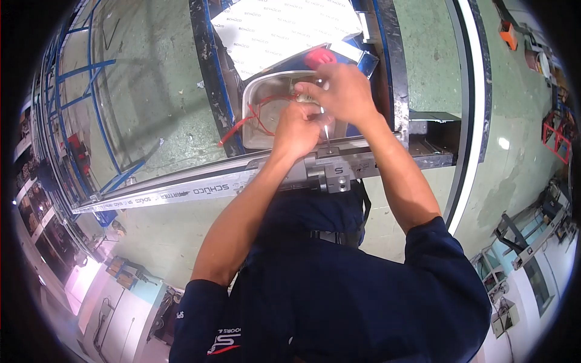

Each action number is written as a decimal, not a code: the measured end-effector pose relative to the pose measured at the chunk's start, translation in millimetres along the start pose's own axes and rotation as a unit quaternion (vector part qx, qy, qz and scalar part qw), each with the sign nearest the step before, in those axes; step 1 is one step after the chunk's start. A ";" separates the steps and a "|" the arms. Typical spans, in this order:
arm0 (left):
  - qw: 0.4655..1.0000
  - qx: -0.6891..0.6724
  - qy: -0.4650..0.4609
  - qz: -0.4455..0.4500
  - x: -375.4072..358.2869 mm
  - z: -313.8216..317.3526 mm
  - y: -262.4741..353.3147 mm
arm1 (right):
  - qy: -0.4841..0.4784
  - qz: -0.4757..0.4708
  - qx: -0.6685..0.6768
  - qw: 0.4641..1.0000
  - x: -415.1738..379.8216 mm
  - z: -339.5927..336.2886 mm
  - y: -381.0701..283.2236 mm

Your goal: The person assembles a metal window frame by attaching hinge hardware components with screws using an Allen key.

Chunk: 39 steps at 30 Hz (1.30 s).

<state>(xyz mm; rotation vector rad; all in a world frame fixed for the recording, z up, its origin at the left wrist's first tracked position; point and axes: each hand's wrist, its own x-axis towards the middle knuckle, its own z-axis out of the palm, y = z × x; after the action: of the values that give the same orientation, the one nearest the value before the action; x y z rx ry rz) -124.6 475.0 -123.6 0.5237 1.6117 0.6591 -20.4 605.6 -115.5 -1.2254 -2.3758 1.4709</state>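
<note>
Working at this thin rod point(327, 135), I can't tell if my left hand point(296, 132) or right hand point(345, 91) grips it; tilting might slip it off the near bracket point(334, 167).

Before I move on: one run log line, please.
left hand: over beige tray; right hand: beside left, blurred; red cord: over tray's rim; printed profile: between tray and body

On bench point(396, 72), profile point(206, 192) is running L–R across near edge, bin point(256, 139) is sitting just behind it, cord point(230, 134) is draping over bin's L rim, sheet point(266, 36) is lying behind bin, w/ L hand point(296, 132) hovering nr bin & R hand point(346, 91) hovering R of it.
</note>
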 end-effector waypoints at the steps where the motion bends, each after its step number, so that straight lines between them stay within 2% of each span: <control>1: 0.999 -0.049 -0.004 -0.009 -1.6 0.1 1.4 | -0.031 0.010 0.172 0.985 0.4 0.4 5.5; 2: 0.995 -0.098 -0.008 -0.018 -3.4 0.3 3.7 | -0.062 0.020 0.339 0.939 1.5 0.6 14.1; 3: 0.989 -0.146 -0.013 -0.028 -4.2 0.7 5.0 | -0.148 0.089 0.418 0.892 11.5 -0.4 37.7; 6: 0.990 -0.136 -0.027 -0.028 -3.0 0.1 2.4 | -0.195 0.083 0.513 0.832 10.9 1.4 52.0; 7: 0.990 -0.133 -0.027 -0.037 -2.7 0.9 1.9 | -0.162 0.073 0.473 0.863 14.1 7.1 51.4; 9: 0.990 -0.126 -0.026 -0.053 -0.7 1.6 2.7 | -0.118 0.050 0.271 0.954 18.3 11.3 42.5; 10: 0.993 -0.105 -0.029 -0.034 0.1 0.6 2.0 | -0.093 0.037 0.164 0.981 21.3 14.5 34.5; 11: 0.996 -0.084 -0.035 -0.016 -0.1 -0.5 -0.4 | 0.025 -0.056 -0.022 0.998 23.2 26.2 29.0; 12: 0.997 -0.062 -0.041 0.002 0.0 -0.7 -2.1 | 0.034 -0.036 -0.085 0.995 23.8 30.7 22.8; 14: 0.996 -0.079 -0.036 -0.025 0.3 0.1 -2.9 | 0.052 0.003 -0.212 0.976 25.7 33.1 14.3; 15: 0.995 -0.088 -0.032 -0.038 0.7 -0.3 -2.9 | 0.002 0.022 -0.068 0.997 27.3 30.7 20.3; 16: 0.994 -0.094 -0.038 -0.039 0.6 0.0 -2.9 | -0.049 0.042 0.077 0.995 28.3 26.2 32.5; 17: 0.993 -0.101 -0.043 -0.040 0.9 0.6 -2.4 | -0.098 0.061 0.220 0.969 29.0 22.4 44.0; 20: 0.988 -0.131 -0.058 -0.050 1.6 -0.9 -2.6 | -0.236 0.118 0.465 0.845 21.1 10.4 68.7; 21: 0.986 -0.143 -0.062 -0.053 2.3 -1.1 -2.1 | -0.205 0.095 0.447 0.866 17.3 7.6 60.8; 23: 0.986 -0.142 -0.059 -0.061 0.6 -0.6 2.7 | -0.160 0.078 0.219 0.959 18.2 -1.1 47.2; 24: 0.986 -0.141 -0.055 -0.065 -0.1 -1.5 3.9 | -0.136 0.066 0.099 0.984 18.6 -3.2 39.7; 25: 0.988 -0.129 -0.065 -0.052 2.5 -3.5 2.2 | -0.032 -0.023 -0.079 0.996 13.6 -2.1 29.0; 26: 0.990 -0.117 -0.074 -0.040 5.5 -5.2 -2.1 | 0.080 -0.087 -0.152 0.981 5.3 5.7 20.0; 28: 0.991 -0.101 -0.082 -0.039 1.0 -4.8 -2.2 | 0.060 -0.063 -0.174 0.981 -0.8 3.3 1.8; 31: 0.990 -0.112 -0.072 -0.052 0.2 -5.1 3.4 | 0.000 0.028 0.095 0.995 9.0 0.1 16.8; 32: 0.987 -0.131 -0.072 -0.060 1.6 -4.7 1.7 | -0.074 0.053 0.208 0.974 13.2 -3.9 24.4; 34: 0.983 -0.151 -0.075 -0.068 -0.3 -3.6 -1.2 | -0.215 0.107 0.421 0.875 16.3 -10.1 40.5; 35: 0.983 -0.152 -0.076 -0.066 -0.4 -3.1 -0.9 | -0.214 0.107 0.405 0.883 18.1 -3.7 44.8; 37: 0.986 -0.136 -0.079 -0.055 0.5 -2.7 0.9 | -0.127 0.069 0.184 0.972 24.2 7.5 43.1; 38: 0.988 -0.118 -0.081 -0.049 0.1 -2.8 1.8 | -0.082 0.049 0.068 0.993 26.2 15.1 41.3; 39: 0.991 -0.101 -0.082 -0.042 -0.3 -3.1 2.2 | 0.003 0.017 -0.103 0.995 22.1 22.2 27.0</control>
<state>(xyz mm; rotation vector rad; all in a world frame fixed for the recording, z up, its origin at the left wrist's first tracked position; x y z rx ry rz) -127.7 476.1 -121.7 0.3499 1.3872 0.6901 -29.8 610.4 -155.5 -1.3154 -2.5678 1.2547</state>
